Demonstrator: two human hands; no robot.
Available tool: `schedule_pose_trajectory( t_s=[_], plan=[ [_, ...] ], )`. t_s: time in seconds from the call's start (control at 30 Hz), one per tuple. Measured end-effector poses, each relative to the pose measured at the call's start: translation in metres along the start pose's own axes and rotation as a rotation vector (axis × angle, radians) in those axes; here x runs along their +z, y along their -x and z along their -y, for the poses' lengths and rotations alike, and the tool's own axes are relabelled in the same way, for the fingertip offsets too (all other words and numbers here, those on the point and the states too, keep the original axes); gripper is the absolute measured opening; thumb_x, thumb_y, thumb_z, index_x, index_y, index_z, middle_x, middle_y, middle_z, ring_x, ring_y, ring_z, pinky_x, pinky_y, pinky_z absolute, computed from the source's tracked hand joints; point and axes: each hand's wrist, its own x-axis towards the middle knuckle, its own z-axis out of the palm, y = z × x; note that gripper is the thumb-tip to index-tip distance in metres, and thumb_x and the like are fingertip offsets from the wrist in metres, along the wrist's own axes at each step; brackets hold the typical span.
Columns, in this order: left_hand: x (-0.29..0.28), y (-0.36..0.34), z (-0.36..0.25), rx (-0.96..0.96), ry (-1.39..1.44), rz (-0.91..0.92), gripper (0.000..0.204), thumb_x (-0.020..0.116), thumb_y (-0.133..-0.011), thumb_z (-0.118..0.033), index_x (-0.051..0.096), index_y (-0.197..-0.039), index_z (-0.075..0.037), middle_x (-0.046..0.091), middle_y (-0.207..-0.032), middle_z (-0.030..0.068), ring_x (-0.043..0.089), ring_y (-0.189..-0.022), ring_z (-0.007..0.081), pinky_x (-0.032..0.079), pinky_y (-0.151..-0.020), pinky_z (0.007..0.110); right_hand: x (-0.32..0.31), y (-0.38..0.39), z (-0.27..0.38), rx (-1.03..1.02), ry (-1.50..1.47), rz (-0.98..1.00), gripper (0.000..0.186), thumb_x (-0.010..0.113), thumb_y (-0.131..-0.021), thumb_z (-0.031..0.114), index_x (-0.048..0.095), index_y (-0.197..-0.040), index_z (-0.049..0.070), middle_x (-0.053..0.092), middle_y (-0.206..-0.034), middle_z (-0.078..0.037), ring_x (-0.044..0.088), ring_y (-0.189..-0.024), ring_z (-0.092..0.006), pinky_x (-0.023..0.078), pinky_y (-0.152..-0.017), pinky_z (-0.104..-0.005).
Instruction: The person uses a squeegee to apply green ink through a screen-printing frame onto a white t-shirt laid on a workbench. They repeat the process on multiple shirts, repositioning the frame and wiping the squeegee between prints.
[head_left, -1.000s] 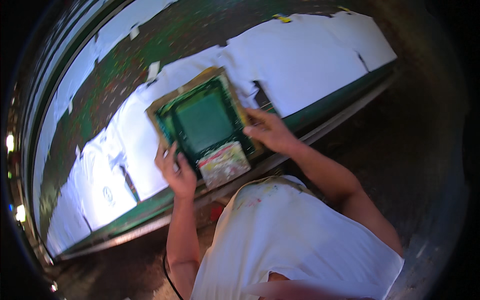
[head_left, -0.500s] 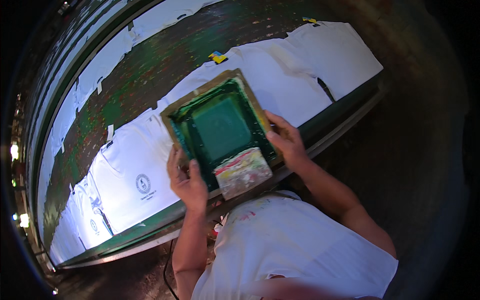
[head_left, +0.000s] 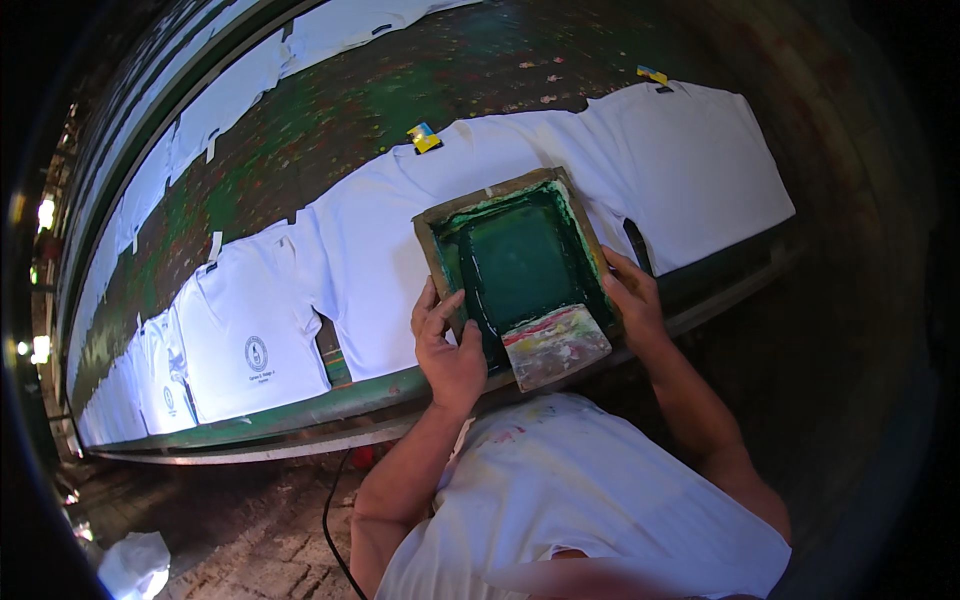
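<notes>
Closest in, the person's white shirt (head_left: 590, 490), flecked with paint, fills the bottom of the view, and both forearms rise from it. The left hand (head_left: 447, 345) is clenched around the near-left edge of the printing screen (head_left: 518, 265), thumb and fingers wrapped over the frame. The right hand (head_left: 632, 305) has its grip closed on the screen's right edge. Between the two hands, a paint-smeared squeegee (head_left: 556, 345) lies on the near end of the screen, inside the frame. The screen itself, a wood-edged rectangle with green mesh, sits over a white T-shirt (head_left: 400, 240) at the near edge of the long green surface (head_left: 330, 395). Left of it, another white T-shirt (head_left: 250, 320) carries a small round printed emblem (head_left: 256, 353). Right, a blank white T-shirt (head_left: 690, 170) lies flat. Beyond, a yellow and blue tag (head_left: 424, 137) rests by a collar, and farther still a second row of white shirts (head_left: 230, 95) lines the far edge.
</notes>
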Motion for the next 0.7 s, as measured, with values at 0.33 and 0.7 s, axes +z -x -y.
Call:
schedule_pose_trajectory(
  t_s=[0.33,0.7],
  plan=[
    [0.051,-0.022,0.017,0.050,0.093,-0.023,0.047,0.070,-0.086,0.016,0.080,-0.126,-0.006,0.051,-0.170,0.0252,0.048,-0.158,0.0385,0.043,-0.129,0.046,-0.032,-0.020,0.008,-0.107,0.131,-0.021,0.059,0.065,-0.111,0.010,0.051,-0.166,-0.008,0.062,-0.159,-0.016,0.058,-0.146,-0.0229,0.041,-0.127,-0.0382],
    [0.051,-0.018,0.028,0.081,0.065,-0.042,0.039,0.071,-0.086,0.015,0.081,-0.119,-0.004,0.053,-0.170,0.0257,0.050,-0.156,0.0372,0.043,-0.128,0.045,-0.034,-0.020,-0.001,-0.220,0.270,0.041,0.067,0.070,-0.107,0.008,0.048,-0.169,-0.006,0.053,-0.166,-0.019,0.050,-0.154,-0.0275,0.035,-0.131,-0.0418]
  ],
)
